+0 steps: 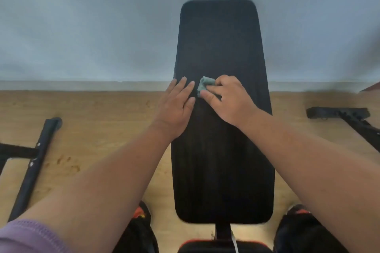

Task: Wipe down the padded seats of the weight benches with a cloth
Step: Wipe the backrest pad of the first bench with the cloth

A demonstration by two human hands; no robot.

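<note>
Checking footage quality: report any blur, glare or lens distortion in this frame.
Head view: soft overall, the bench pad edges smeared, most at its far end; no glare, light flat and dim; wide-angle bend curves the skirting line; right hand and cloth fairly readable, left hand too.

We see bare black bench pad (221,37) open across the upper centre, more free pad at lower centre, dark metal frames (30,162) hemming floor at left and right edges
</note>
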